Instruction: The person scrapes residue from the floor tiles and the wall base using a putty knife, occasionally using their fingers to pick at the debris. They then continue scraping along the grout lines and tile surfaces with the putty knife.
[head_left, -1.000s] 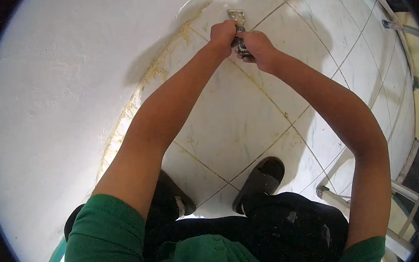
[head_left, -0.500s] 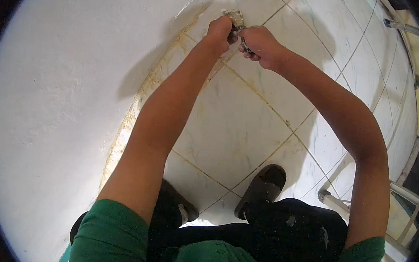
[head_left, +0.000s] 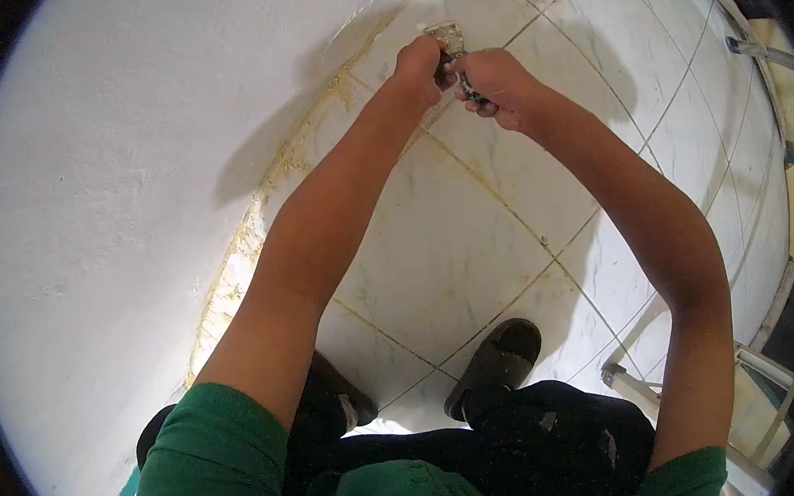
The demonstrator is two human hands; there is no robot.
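Both arms reach forward over the tiled floor [head_left: 455,225], and the hands meet near the top of the view. Between them is a scraper [head_left: 447,36] with a wide, crusted blade and a dark, speckled handle. My left hand [head_left: 419,66] is closed around it near the blade. Fingers of my right hand [head_left: 496,80] wrap the handle just to the right, thumb side close to the left hand. The blade points away from me and overlaps the tiles beside the white wall [head_left: 123,180]. Most of the handle is hidden by the fingers.
Yellowish residue [head_left: 260,209] runs along the seam where wall meets floor. My feet in dark slippers [head_left: 499,354] stand on the tiles below. At the right are white metal legs [head_left: 633,383] of a frame, and another leg [head_left: 758,48] farther up.
Both hands and the scraper sit slightly lower in the view, with the grip unchanged. The whole scene has shifted a little with the camera.
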